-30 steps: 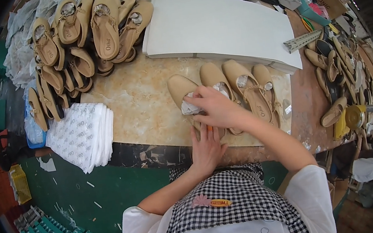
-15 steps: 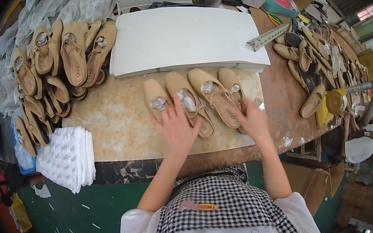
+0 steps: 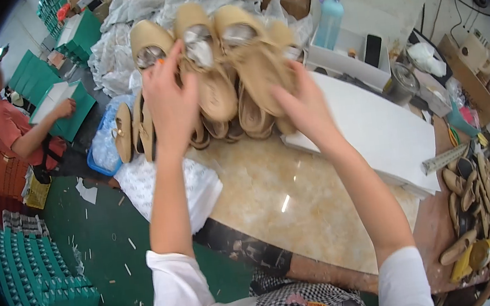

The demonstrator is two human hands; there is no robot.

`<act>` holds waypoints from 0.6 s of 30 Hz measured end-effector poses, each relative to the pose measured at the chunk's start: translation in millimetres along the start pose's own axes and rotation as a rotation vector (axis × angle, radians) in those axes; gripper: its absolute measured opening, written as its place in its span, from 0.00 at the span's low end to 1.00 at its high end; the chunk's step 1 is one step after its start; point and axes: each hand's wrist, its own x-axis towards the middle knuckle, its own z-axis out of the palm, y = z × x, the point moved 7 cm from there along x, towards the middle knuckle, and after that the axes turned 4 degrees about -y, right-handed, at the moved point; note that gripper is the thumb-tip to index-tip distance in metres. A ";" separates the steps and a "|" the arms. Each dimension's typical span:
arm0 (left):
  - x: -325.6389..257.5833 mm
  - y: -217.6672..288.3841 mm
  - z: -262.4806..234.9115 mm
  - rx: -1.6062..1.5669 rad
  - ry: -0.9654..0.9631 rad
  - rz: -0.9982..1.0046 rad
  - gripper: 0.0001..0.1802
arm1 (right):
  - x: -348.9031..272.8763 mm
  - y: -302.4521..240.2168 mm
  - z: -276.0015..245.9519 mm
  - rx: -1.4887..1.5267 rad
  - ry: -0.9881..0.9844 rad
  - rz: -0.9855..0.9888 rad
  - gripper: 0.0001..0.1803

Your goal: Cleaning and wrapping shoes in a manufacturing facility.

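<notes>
My left hand (image 3: 171, 98) and my right hand (image 3: 307, 106) grip a row of beige slip-on shoes (image 3: 214, 93) from its two sides. The shoes are side by side, toes pointing away from me, with crumpled pale stuffing in their toes. My left fingers wrap the left end of the row, and my right hand closes around the right end, where the outermost shoe is blurred and partly hidden. Beneath and behind the held row are more beige shoes (image 3: 123, 130) in a pile at the table's far left. Where the held shoes touch the pile is hard to make out.
Right of my hands lies a thick white sheet stack (image 3: 369, 133), with a metal angle strip (image 3: 444, 157) on its corner. White printed paper (image 3: 167, 189) hangs over the table edge. Loose shoes (image 3: 473, 193) lie far right. Left, a person in red (image 3: 21, 127) handles green boxes.
My hands have lifted the row of shoes off the table in front of the white stack and carried it left to the shoe pile. The view has turned left as well.
</notes>
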 end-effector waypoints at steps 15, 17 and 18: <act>29.9 -283.4 141.8 0.253 -0.508 0.175 0.22 | 7.7 34.3 48.7 0.455 -0.128 -0.177 0.28; 42.9 -317.0 88.1 0.200 -0.478 0.055 0.24 | -68.6 35.0 -46.2 0.348 -0.213 -0.131 0.21; 51.2 -331.2 45.1 0.327 -0.314 0.133 0.26 | -106.9 49.2 -94.1 0.231 -0.079 -0.141 0.18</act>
